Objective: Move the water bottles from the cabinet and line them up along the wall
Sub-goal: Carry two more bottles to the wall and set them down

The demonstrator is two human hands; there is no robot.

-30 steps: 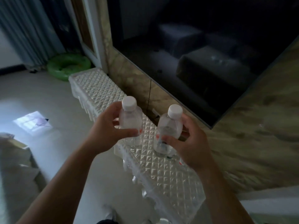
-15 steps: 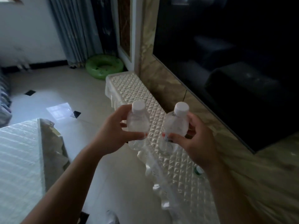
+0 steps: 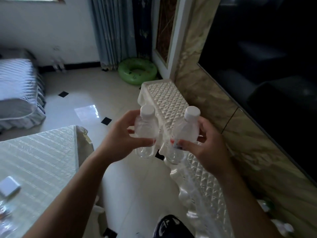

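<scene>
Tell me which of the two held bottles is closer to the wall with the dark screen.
The bottle in the right hand, bottle, over the quilted cabinet top. The left hand holds its bottle out over the floor.

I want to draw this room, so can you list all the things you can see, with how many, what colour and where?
water bottles: 2, clear with white caps, one in each hand
long cabinet: 1, white quilted cover, along right wall
table: 1, white cover, lower left
small box: 1, white, on table
swim ring: 1, green, floor by curtain
curtain: 1, grey-blue, back wall
sofa: 1, grey, far left
TV screen: 1, black, right wall
shoe: 1, dark, bottom
hands: 2, left hand, right hand, centre
</scene>
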